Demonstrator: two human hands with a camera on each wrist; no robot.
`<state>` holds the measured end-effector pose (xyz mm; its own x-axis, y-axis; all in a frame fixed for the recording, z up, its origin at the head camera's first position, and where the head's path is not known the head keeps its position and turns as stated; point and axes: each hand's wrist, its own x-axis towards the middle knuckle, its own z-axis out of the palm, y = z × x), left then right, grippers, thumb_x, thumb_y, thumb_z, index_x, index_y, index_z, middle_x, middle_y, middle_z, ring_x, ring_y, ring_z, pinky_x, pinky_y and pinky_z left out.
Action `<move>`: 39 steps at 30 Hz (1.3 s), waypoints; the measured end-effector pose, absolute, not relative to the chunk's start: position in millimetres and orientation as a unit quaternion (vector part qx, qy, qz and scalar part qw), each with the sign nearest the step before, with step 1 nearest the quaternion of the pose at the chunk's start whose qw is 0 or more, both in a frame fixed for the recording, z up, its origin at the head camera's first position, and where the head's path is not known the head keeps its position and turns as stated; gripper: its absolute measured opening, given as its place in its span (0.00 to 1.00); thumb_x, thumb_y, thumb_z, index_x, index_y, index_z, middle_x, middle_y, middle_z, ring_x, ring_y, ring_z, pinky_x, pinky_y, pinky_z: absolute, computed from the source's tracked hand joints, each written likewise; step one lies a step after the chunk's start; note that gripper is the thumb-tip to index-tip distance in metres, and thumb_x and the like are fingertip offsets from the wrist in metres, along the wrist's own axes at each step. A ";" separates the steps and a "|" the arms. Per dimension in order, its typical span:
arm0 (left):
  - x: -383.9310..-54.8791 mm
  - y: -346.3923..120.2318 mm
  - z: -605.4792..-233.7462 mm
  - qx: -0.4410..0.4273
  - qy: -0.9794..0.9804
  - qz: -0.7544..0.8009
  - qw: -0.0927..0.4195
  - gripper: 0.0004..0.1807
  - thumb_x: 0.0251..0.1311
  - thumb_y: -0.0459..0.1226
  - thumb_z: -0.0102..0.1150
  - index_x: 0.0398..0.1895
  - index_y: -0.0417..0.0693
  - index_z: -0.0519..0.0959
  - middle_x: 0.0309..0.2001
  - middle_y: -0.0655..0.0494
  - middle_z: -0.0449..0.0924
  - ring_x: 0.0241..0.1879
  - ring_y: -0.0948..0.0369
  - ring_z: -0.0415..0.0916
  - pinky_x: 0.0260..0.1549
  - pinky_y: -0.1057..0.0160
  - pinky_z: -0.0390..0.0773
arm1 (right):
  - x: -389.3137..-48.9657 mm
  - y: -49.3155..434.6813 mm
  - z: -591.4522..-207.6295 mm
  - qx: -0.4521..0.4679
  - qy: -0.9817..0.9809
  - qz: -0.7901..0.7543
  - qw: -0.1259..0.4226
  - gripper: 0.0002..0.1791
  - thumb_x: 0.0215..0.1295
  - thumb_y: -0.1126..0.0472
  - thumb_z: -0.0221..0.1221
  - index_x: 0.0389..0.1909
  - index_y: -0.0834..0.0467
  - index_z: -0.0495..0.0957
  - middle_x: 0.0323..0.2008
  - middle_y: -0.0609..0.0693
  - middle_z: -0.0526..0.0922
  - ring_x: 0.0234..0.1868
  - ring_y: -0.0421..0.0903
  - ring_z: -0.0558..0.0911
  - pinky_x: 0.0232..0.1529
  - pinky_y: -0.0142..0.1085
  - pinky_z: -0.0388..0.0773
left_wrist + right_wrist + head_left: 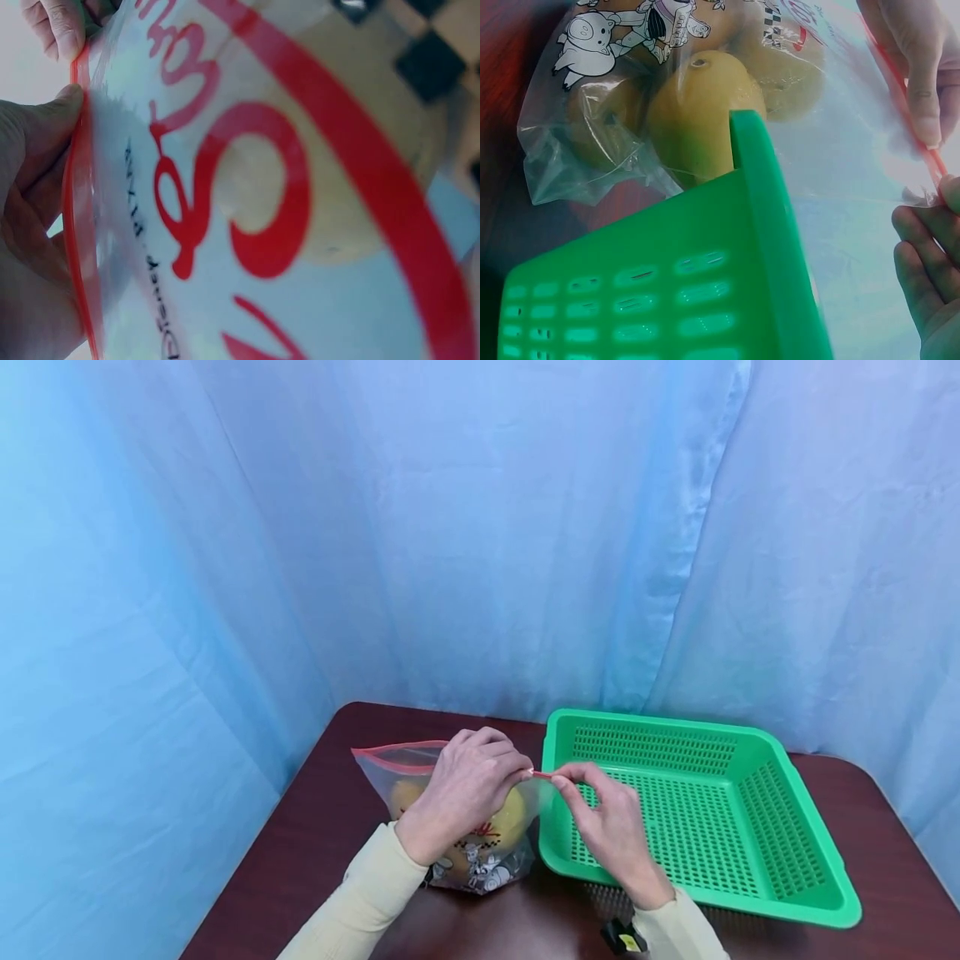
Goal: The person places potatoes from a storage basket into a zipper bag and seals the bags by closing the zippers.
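A clear zip bag point(480, 860) with a red zip edge, red lettering and cartoon print stands upright on the table. Several round yellow fruits point(701, 112) show through its plastic; their exact kind is hard to tell. My left hand point(468, 777) pinches the red zip edge point(71, 195) right of its middle, thumb on the near side. At the right-hand corner my right hand point(611, 822) pinches the same edge between thumb and forefinger. The two hands are close together. Left of the left hand, the bag's mouth gapes apart.
A green perforated plastic basket point(806, 827) stands right of the bag, close beside it, and my right forearm reaches over its near left corner. The dark brown table point(322, 835) has rounded far corners. Light blue curtains point(480, 543) hang behind and to the left.
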<state>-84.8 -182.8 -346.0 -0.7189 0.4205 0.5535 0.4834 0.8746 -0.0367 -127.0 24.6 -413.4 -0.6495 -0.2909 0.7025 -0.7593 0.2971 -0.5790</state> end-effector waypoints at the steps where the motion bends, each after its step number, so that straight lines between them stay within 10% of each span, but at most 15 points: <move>1: -84.4 -182.9 -346.7 -0.245 -0.925 -0.058 0.284 0.05 0.65 0.45 0.71 0.39 0.57 0.91 0.36 0.64 0.89 0.48 0.61 0.81 0.46 0.58 0.80 | -126.6 24.9 -414.1 0.341 -0.769 0.484 0.242 0.10 0.61 0.72 0.70 0.39 0.55 0.85 0.36 0.44 0.88 0.35 0.41 0.86 0.36 0.25 0.79; 39: -81.1 -201.0 -350.9 -0.240 -0.916 -0.083 0.310 0.02 0.65 0.41 0.71 0.38 0.56 0.90 0.36 0.64 0.88 0.47 0.60 0.81 0.44 0.57 0.80 | -127.0 26.7 -416.4 0.334 -0.770 0.487 0.241 0.10 0.61 0.71 0.70 0.39 0.55 0.85 0.37 0.43 0.88 0.39 0.44 0.88 0.40 0.27 0.80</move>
